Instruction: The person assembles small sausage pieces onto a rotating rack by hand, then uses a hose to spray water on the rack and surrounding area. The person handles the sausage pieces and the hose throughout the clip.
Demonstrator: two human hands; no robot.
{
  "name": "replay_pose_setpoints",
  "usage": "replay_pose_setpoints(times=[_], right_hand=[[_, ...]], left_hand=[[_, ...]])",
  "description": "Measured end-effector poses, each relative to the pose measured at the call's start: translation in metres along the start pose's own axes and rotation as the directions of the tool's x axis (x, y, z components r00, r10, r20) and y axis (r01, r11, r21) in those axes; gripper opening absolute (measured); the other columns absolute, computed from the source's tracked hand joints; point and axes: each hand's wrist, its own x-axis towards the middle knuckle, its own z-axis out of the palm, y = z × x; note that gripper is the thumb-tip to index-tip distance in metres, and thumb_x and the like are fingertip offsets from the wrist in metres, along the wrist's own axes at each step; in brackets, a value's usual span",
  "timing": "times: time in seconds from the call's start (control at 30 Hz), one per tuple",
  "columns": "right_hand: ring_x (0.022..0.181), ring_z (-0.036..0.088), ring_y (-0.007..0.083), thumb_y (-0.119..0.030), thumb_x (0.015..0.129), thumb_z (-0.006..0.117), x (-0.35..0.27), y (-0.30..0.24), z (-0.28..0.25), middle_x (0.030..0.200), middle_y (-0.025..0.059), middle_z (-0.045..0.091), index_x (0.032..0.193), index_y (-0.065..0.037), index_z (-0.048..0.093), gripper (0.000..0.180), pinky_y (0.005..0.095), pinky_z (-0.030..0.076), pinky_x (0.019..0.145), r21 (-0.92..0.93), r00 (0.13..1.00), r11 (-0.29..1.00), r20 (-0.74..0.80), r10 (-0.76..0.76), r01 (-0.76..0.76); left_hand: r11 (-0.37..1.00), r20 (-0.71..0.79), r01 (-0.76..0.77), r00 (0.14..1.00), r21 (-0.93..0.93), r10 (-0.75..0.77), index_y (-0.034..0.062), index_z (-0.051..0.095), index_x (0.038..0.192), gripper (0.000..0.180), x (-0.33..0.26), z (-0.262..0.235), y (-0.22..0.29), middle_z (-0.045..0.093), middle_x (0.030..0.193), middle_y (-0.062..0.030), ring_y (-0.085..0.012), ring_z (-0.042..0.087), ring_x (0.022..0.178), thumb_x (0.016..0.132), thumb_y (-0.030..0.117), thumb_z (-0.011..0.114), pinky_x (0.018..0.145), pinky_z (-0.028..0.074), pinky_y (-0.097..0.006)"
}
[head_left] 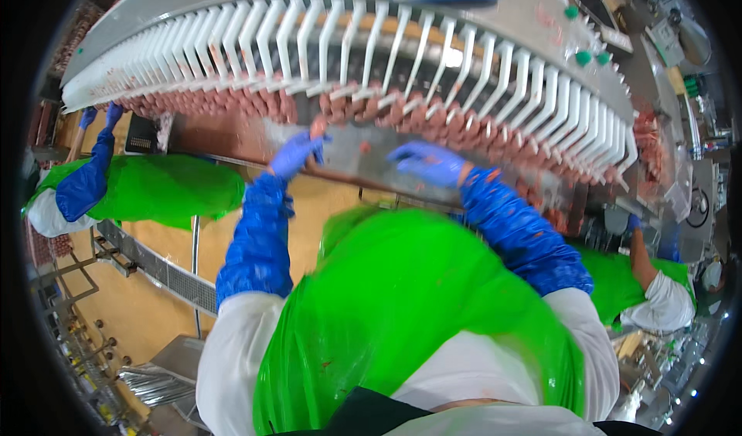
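Note:
Pink sausage links hang in a long curved row from white hooks in front of me. My left hand, in a blue-violet glove, is closed on a short sausage just below a gap in the row. To the right, my right hand, gloved alike, reaches leftward with its fingers stretched out over the grey metal surface. Nothing shows in that hand, and it is apart from the hanging links. Blue sleeve covers reach up both my forearms.
A co-worker in a green apron stands at the left, gloved hands at the row's end. Another person in a green apron is at the right. Loose reddish meat lies at the right. A metal rail runs along the table's near edge.

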Motion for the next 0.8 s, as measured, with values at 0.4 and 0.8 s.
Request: replay_pose_setpoints(times=[0.4, 0.8], right_hand=[[0.081, 0.064, 0.0173, -0.046, 0.093, 0.050, 0.124, -0.077, 0.044, 0.086, 0.0104, 0.066, 0.092, -0.007, 0.065, 0.042, 0.0321, 0.052, 0.070, -0.482, 0.970, 0.845, 0.058, -0.234, 0.233], [0.083, 0.066, 0.0321, -0.028, 0.081, 0.057, 0.024, -0.153, 0.022, 0.089, 0.0140, 0.068, 0.091, -0.009, 0.067, 0.024, 0.0420, 0.053, 0.070, -0.791, 0.977, 0.601, -0.198, -0.083, -0.109]], left_hand=[[0.514, -0.170, -0.421, 0.627, 0.747, 0.760, 0.0009, 0.059, 0.115, 0.031, -0.063, 0.011, 0.114, 0.064, 0.107, -0.0166, -0.0290, 0.063, 0.096, 0.085, 0.010, 0.059, 0.084, 0.049, -0.035], [0.929, 0.165, -0.301, 0.926, -0.215, 0.338, 0.0023, 0.055, 0.071, 0.020, -0.059, 0.031, 0.112, 0.050, 0.064, -0.0065, -0.0154, 0.052, 0.054, 0.087, 0.013, 0.048, 0.054, 0.043, -0.026]])
